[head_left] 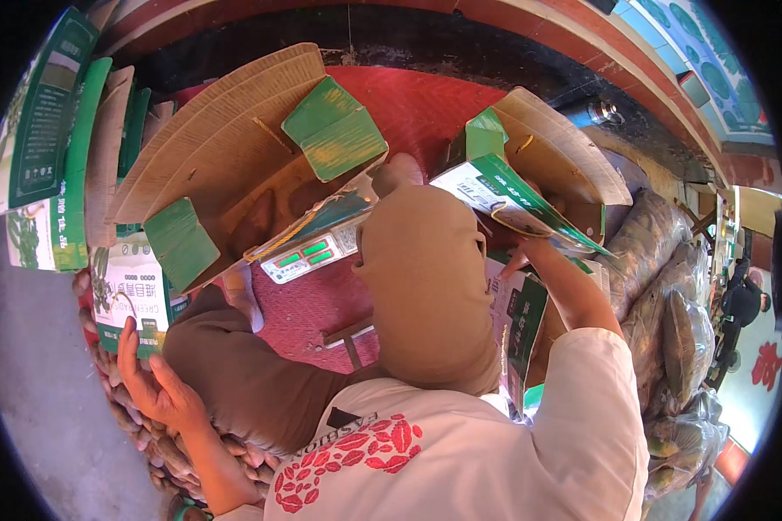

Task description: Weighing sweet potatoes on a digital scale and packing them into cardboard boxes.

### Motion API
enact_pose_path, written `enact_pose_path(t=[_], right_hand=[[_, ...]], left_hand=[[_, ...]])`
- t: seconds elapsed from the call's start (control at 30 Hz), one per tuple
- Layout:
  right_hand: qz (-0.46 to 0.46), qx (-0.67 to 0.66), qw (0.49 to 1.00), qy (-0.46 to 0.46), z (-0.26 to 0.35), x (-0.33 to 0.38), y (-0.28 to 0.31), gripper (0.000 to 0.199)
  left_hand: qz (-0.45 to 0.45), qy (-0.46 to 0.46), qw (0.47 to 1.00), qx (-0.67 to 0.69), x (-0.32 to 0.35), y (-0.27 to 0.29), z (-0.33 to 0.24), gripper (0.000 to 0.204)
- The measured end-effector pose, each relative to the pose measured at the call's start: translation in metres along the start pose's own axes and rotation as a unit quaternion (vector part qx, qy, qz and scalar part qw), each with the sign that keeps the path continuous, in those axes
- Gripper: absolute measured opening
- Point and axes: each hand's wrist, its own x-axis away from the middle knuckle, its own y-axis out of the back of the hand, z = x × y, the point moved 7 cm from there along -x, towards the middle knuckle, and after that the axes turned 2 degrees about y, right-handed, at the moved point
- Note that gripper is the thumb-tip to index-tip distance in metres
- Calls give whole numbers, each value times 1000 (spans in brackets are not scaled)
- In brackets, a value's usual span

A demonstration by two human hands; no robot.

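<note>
My left hand (161,395) is raised at the left, its fingers apart, holding nothing. It is beside a pile of reddish-brown roots (169,460), which look like sweet potatoes. My right hand (521,256) reaches down past my right knee and grips the edge of a green-and-white cardboard box (530,317); part of its fingers is hidden. Ahead on the left an open cardboard box (213,165) has its flaps spread and a few brown-red roots (256,217) inside. Another open box (560,143) with a yellow rope handle stands ahead on the right.
A digital scale (308,258) with green displays sits against the left open box. Upright folded cartons (48,148) stand at the far left. Filled plastic bags (656,286) are stacked on the right. Red matting (300,321) covers the floor between my legs. Another person (743,295) is far right.
</note>
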Motion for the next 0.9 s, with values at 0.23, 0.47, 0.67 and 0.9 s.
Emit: enact_pose_path(t=[0.23,0.47,0.67,0.9], right_hand=[[16,-18,1000,-2,-6,-4,-7,65],[33,-40,999,-7,-16,-9,-10,68],[51,-57,997,-11,-24,-2,-34,71],[71,-87,994,-17,-80,25,-85,75]], left_hand=[[-9,5,1000,-16,1,0,-2,30],[-4,11,1000,-28,-1,-1,-2,30],[-1,17,999,-28,-3,-3,-3,31],[5,13,1000,-5,-5,-9,-1,30]])
